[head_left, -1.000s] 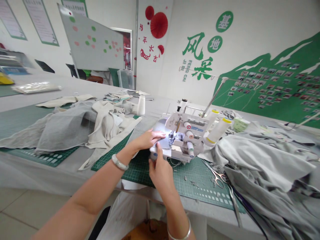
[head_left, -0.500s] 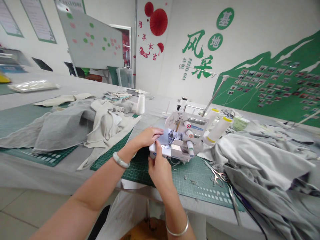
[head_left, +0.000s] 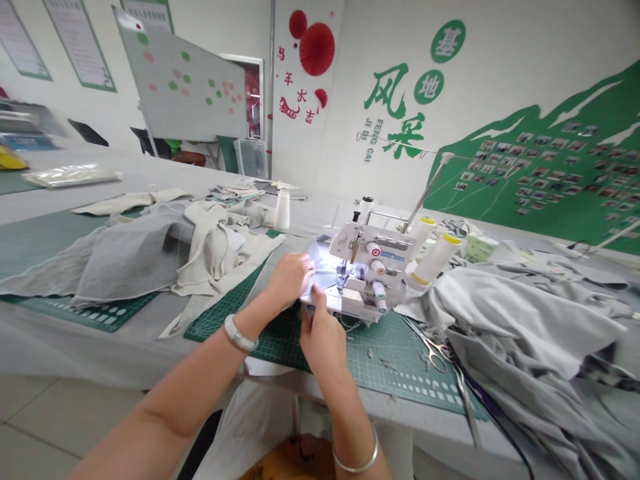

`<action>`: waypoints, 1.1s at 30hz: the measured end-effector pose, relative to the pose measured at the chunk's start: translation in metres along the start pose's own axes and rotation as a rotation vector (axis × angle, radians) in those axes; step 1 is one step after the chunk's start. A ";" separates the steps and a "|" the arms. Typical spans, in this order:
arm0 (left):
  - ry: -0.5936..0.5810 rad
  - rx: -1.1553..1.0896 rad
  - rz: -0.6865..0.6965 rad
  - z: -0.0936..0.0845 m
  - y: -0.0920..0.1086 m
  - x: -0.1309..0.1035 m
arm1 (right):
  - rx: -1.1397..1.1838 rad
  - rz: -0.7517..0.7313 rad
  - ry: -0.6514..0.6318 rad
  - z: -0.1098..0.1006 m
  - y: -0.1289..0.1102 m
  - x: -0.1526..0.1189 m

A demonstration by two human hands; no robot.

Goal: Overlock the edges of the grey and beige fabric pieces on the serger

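Note:
A white overlock sewing machine (head_left: 357, 243) with several thread cones stands on a green cutting mat (head_left: 385, 367). Grey fabric (head_left: 326, 276) lies over the left side of its bed, lit by the machine's lamp. My left hand (head_left: 291, 279) rests on this fabric left of the needle area, its fingers bent and drawn together on the cloth. At the bed's front edge, my right hand (head_left: 323, 333) pinches the fabric with the thumb on top. The other right fingers are curled below and partly hidden.
Scissors (head_left: 433, 350) and long metal tweezers (head_left: 466, 403) lie right of the machine, beside a big heap of grey cloth (head_left: 530, 320). Cut fabric pieces (head_left: 135, 250) are piled on the left. A white thread cone (head_left: 282, 210) stands behind the left hand.
My left hand has slid left, away from the needle area, and its fingers are more bent. More lit fabric shows on the bed. My right hand has barely moved.

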State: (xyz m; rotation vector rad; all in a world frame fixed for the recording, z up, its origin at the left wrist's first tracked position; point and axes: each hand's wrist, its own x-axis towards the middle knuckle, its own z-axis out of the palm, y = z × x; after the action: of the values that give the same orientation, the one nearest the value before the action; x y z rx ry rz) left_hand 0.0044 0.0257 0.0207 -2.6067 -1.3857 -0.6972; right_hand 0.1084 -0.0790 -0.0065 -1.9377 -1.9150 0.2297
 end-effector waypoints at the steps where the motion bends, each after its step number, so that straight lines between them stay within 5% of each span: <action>1: 0.002 0.023 -0.003 -0.002 0.003 -0.003 | -0.002 0.009 0.006 -0.001 0.002 -0.002; 6: -0.004 0.121 0.038 -0.012 0.017 -0.020 | 0.154 0.061 0.025 -0.009 0.017 -0.009; 12: -0.049 0.185 0.021 -0.024 0.031 -0.030 | 0.648 0.016 0.135 -0.002 0.026 -0.008; 17: -0.104 0.165 -0.007 -0.030 0.034 -0.032 | 1.152 0.091 0.108 0.005 0.029 -0.002; 23: -0.082 -0.041 -0.012 -0.029 0.032 -0.032 | 1.241 0.117 0.109 -0.001 0.044 0.002; 26: 0.016 -0.203 0.036 -0.026 0.015 -0.031 | 1.183 0.101 0.116 -0.002 0.050 0.001; 30: 0.178 -0.385 -0.025 -0.017 -0.034 -0.032 | 1.107 0.081 0.111 -0.005 0.053 -0.003; 33: 0.037 -0.490 -0.143 -0.003 -0.072 -0.039 | 1.072 0.076 0.119 -0.007 0.053 -0.005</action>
State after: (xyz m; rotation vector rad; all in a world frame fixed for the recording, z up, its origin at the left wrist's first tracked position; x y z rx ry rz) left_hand -0.0733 0.0363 -0.0019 -2.8376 -1.5666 -1.2388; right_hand 0.1594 -0.0841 -0.0215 -1.2271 -1.1997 0.9147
